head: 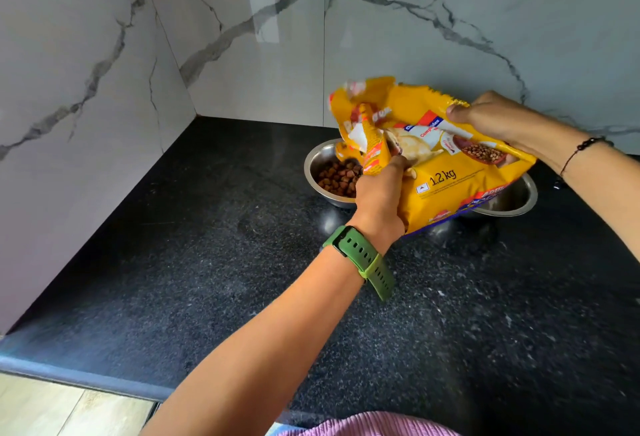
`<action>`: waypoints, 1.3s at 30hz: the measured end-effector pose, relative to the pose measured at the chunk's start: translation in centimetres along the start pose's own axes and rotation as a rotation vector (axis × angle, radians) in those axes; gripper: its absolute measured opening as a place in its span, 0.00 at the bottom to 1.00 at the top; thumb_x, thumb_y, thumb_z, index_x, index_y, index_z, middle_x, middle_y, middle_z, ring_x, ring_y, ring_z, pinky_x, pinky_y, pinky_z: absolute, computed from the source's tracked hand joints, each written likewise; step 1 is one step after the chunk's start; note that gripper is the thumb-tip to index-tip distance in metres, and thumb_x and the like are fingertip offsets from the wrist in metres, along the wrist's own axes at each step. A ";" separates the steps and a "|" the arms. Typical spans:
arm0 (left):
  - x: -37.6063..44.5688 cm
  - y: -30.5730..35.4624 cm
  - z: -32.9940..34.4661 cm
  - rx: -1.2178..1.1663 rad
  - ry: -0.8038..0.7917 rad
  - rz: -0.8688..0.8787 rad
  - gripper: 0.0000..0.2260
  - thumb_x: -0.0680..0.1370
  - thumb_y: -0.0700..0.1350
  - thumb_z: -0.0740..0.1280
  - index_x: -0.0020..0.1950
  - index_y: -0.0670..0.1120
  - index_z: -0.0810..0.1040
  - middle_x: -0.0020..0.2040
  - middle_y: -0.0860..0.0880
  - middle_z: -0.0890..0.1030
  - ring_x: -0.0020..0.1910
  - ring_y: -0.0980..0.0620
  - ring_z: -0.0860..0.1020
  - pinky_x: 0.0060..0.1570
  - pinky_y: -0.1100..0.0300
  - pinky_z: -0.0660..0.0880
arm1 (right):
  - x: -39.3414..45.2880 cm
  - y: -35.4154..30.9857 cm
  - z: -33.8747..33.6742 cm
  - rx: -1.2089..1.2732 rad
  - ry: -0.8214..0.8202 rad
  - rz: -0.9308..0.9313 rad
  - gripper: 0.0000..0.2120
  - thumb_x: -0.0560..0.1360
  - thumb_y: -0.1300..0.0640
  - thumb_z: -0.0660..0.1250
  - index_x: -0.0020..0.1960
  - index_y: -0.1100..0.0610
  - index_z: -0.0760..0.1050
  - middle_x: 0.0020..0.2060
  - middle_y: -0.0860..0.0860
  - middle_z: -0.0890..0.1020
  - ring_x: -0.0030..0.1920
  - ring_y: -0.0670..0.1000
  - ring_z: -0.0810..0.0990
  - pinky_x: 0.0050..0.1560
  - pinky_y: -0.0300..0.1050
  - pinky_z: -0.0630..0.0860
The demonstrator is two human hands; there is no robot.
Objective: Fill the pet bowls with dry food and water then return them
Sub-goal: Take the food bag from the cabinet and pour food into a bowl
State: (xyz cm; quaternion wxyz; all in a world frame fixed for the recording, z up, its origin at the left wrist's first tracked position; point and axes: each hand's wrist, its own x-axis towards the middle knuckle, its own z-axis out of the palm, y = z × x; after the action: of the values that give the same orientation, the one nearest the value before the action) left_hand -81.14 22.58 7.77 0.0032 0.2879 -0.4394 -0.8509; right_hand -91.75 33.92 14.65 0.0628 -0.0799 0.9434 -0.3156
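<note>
A yellow dry-food bag [446, 172] marked 1.2 kg is held tilted over two steel bowls on the black counter. My left hand [379, 190], with a green watch on its wrist, grips the bag's lower left side near its open mouth. My right hand [491, 117] grips the bag's upper right end. The left bowl [313, 165] holds brown kibble [337, 177], and the bag's mouth hangs just above it. The right bowl [512, 198] is mostly hidden behind the bag, so its contents cannot be seen.
The speckled black counter [242, 280] runs into a corner of white marble walls [225, 37]. Its front edge is at the lower left, with light floor tiles [52, 408] beyond.
</note>
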 end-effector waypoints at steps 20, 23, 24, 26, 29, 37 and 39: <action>-0.2 0.3 0.2 -0.025 -0.052 -0.082 0.15 0.75 0.46 0.70 0.59 0.45 0.74 0.58 0.40 0.81 0.54 0.39 0.81 0.55 0.41 0.77 | 0.9 0.2 -0.1 -0.037 -0.065 0.025 0.21 0.77 0.47 0.62 0.51 0.67 0.76 0.42 0.64 0.78 0.37 0.57 0.77 0.38 0.47 0.73; -0.3 0.2 0.2 -0.009 -0.037 -0.080 0.17 0.74 0.46 0.70 0.61 0.46 0.73 0.58 0.39 0.81 0.54 0.39 0.81 0.56 0.38 0.76 | 0.8 0.4 0.0 -0.049 -0.062 0.037 0.18 0.78 0.46 0.61 0.47 0.62 0.75 0.41 0.62 0.77 0.36 0.57 0.77 0.34 0.44 0.71; -0.3 0.2 0.1 -0.011 -0.031 -0.084 0.18 0.74 0.46 0.71 0.61 0.46 0.73 0.58 0.39 0.81 0.55 0.39 0.81 0.56 0.38 0.76 | 0.7 0.5 0.1 -0.046 -0.059 0.040 0.18 0.78 0.46 0.61 0.47 0.62 0.74 0.41 0.62 0.77 0.35 0.57 0.76 0.33 0.43 0.70; -0.2 0.3 0.0 -0.010 -0.018 -0.082 0.17 0.74 0.46 0.71 0.61 0.45 0.72 0.58 0.39 0.81 0.55 0.38 0.81 0.57 0.40 0.76 | 0.6 0.6 0.2 -0.041 -0.056 0.045 0.17 0.78 0.46 0.61 0.48 0.61 0.74 0.41 0.61 0.76 0.33 0.55 0.75 0.33 0.41 0.69; -0.3 0.4 0.1 -0.012 -0.017 -0.082 0.19 0.74 0.45 0.71 0.63 0.45 0.71 0.59 0.39 0.80 0.56 0.38 0.80 0.57 0.40 0.76 | 0.7 0.6 0.1 -0.030 -0.061 0.046 0.18 0.78 0.46 0.61 0.50 0.62 0.74 0.42 0.62 0.77 0.34 0.57 0.76 0.33 0.41 0.70; -0.5 0.5 0.4 -0.007 -0.032 0.015 0.09 0.75 0.43 0.70 0.54 0.47 0.75 0.58 0.39 0.81 0.54 0.38 0.81 0.54 0.42 0.78 | 0.7 0.6 -0.3 0.037 0.014 0.020 0.27 0.76 0.44 0.62 0.52 0.71 0.74 0.48 0.71 0.79 0.38 0.56 0.75 0.39 0.46 0.68; -0.7 0.6 0.3 -0.008 -0.048 -0.054 0.13 0.76 0.44 0.69 0.59 0.45 0.73 0.59 0.39 0.80 0.55 0.38 0.80 0.55 0.43 0.77 | 0.5 0.3 -0.2 -0.014 -0.038 0.032 0.21 0.77 0.45 0.62 0.50 0.65 0.75 0.45 0.65 0.79 0.38 0.58 0.78 0.35 0.44 0.71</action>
State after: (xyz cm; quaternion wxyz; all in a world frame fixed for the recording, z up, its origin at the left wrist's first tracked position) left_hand -80.91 22.58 8.71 -0.0293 0.2791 -0.4278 -0.8592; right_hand -92.32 34.19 14.58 0.0855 -0.0711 0.9454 -0.3063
